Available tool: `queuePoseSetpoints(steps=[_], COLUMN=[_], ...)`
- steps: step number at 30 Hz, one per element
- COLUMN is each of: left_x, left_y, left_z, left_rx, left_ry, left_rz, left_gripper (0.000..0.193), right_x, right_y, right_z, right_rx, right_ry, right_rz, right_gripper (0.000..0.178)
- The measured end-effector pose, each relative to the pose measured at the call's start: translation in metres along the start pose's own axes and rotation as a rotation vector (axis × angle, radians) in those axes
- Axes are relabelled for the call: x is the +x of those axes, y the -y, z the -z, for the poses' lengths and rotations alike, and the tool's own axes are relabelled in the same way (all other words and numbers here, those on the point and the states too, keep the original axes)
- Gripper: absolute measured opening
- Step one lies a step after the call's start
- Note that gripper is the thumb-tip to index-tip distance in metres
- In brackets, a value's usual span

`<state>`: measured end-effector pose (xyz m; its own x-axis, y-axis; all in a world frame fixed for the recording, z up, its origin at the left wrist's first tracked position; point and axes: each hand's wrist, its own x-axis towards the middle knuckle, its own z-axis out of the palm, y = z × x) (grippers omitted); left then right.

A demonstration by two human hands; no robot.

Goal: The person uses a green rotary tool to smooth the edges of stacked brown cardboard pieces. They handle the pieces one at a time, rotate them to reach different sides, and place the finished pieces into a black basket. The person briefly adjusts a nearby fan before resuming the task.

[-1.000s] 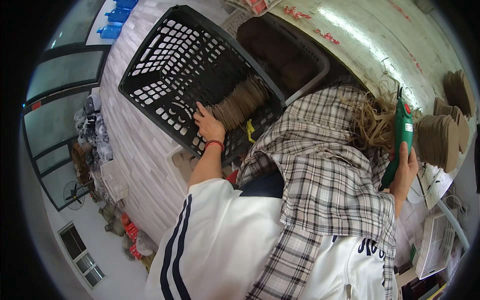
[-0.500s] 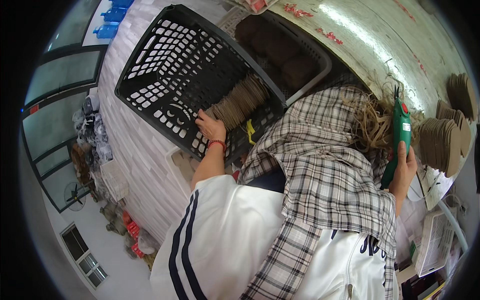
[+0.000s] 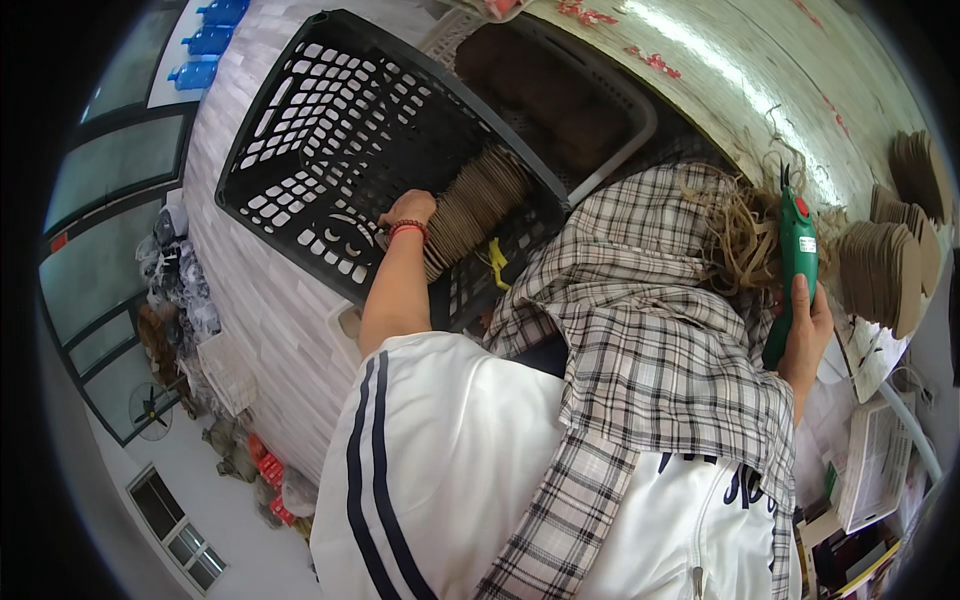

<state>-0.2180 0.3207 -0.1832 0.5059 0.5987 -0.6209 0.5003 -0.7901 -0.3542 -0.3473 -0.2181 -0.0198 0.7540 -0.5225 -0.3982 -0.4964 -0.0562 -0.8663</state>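
Bright glare streaks the tabletop (image 3: 720, 110); fisheye distortion bends straight edges.

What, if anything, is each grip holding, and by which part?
The right grip holds the green cutter by its handle end. The left grip is at the brown pieces; whether it holds any cannot be told.

Inside the crate (image 3: 415, 125), the left hand (image 3: 410, 208) has room leftward; a brown stack (image 3: 480, 205) blocks its right. Straw (image 3: 748, 242) obstructs the right hand's (image 3: 803, 328) upper left.

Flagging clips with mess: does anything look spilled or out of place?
Yes: a loose tan tangle lies against the plaid cloth near the cutter, messy where the brown stacks are neat; red flecks dot the table.
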Motion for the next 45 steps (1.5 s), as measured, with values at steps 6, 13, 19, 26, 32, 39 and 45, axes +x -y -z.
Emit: queuePoseSetpoints(steps=[6, 13, 19, 26, 32, 39, 45], left_x=[0.012, -0.001, -0.004, -0.015, -0.025, -0.089, -0.089], left_y=[-0.003, 0.016, 0.023, 0.030, 0.038, 0.044, 0.042], left_z=[-0.018, -0.017, -0.021, -0.047, -0.042, -0.027, -0.050], left_rx=[-0.192, -0.243, -0.329, -0.386, -0.332, -0.227, -0.158], left_ry=[0.010, -0.048, -0.131, -0.438, -0.848, -0.230, -0.284], left_rz=[0.059, -0.035, -0.204, -0.288, -0.362, -0.117, -0.168], left_gripper=[0.057, 0.065, 0.051, 0.041, 0.040, 0.131, 0.131], right_x=[0.001, -0.002, -0.009, -0.012, -0.009, -0.013, -0.011], right_y=[-0.005, -0.008, -0.005, -0.011, -0.019, -0.024, -0.029], right_z=[0.001, 0.002, -0.001, 0.000, 0.006, 0.008, 0.009], right_rx=[0.006, -0.032, -0.066, -0.003, 0.004, 0.016, 0.006], right_ry=[-0.012, -0.002, -0.019, -0.019, -0.032, -0.046, -0.035], right_rz=[0.015, 0.023, 0.013, -0.005, 0.009, -0.030, -0.026], right_gripper=[0.027, 0.032, 0.034, 0.034, 0.032, 0.031, 0.031])
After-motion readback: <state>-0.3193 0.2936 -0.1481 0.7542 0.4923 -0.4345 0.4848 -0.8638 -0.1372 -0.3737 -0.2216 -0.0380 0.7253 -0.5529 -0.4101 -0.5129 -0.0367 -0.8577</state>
